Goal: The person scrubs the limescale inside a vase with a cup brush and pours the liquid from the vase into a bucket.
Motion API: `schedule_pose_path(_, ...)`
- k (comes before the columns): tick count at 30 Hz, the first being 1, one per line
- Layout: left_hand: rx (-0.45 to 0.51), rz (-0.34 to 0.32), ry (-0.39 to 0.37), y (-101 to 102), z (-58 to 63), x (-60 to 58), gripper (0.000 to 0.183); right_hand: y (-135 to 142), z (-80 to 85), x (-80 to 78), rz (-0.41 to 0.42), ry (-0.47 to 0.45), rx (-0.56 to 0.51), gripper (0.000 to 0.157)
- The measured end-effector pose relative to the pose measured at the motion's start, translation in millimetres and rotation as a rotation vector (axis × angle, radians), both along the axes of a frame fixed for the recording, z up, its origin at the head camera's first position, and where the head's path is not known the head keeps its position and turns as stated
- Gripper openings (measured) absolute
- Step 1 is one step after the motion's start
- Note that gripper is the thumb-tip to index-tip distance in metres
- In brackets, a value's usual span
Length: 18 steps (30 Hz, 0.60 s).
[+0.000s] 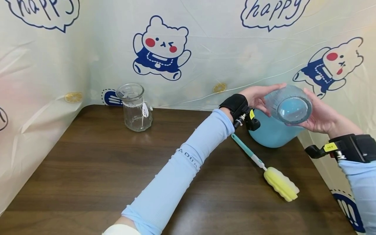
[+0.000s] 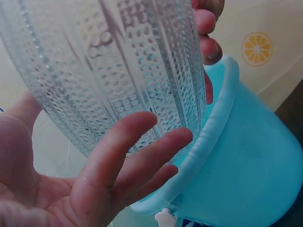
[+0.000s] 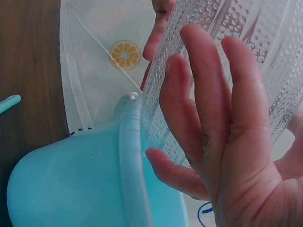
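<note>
Both hands hold a clear glass jar (image 1: 289,104) between them, tilted so that its round base faces the head camera. Its wall is ribbed and dimpled, as the left wrist view shows. My left hand (image 1: 259,97) grips one side of the jar, with curved fingers along the glass. On the opposite side my right hand (image 1: 321,114) grips it, fingers spread over the dimpled wall. A light blue bucket (image 1: 273,133) stands under the jar, its rim (image 3: 130,161) close by the glass. The jar's mouth is hidden in the head view.
On the brown table (image 1: 117,176) a sponge brush (image 1: 280,183) with a yellow-and-white head lies in front of the bucket. Another glass jar (image 1: 137,114), with a white tag, stands upright at the back left. A printed sheet (image 1: 211,49) hangs behind the table.
</note>
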<state>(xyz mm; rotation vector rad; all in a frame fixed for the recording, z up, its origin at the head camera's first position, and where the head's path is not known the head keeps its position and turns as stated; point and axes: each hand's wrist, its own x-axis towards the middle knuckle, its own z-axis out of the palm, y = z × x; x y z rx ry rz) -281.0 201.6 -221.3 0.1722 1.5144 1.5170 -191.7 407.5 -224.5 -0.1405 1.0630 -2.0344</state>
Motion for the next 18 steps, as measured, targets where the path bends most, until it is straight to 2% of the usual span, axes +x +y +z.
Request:
schedule_pose_path(7,0.012,0.054,-0.061,3.1,0.1,-1.6,0.062,2.5,3.0,-5.5,0.075,-0.07,-0.097,0.06)
schedule_pose_path(11,0.018,0.06,-0.059,3.6,-0.3,-2.7,0.063,2.5,4.4,-5.7,0.086,-0.073,-0.117,0.06)
schedule_pose_path(16,0.067,0.062,-0.088,2.4,-3.0,-1.2,0.064,1.2,7.0,-2.7,0.042,-0.051,-0.048,0.057)
schedule_pose_path(18,0.095,0.054,-0.106,1.5,-5.5,-0.6,0.065,-0.7,7.6,0.3,-0.005,-0.022,0.023,0.055)
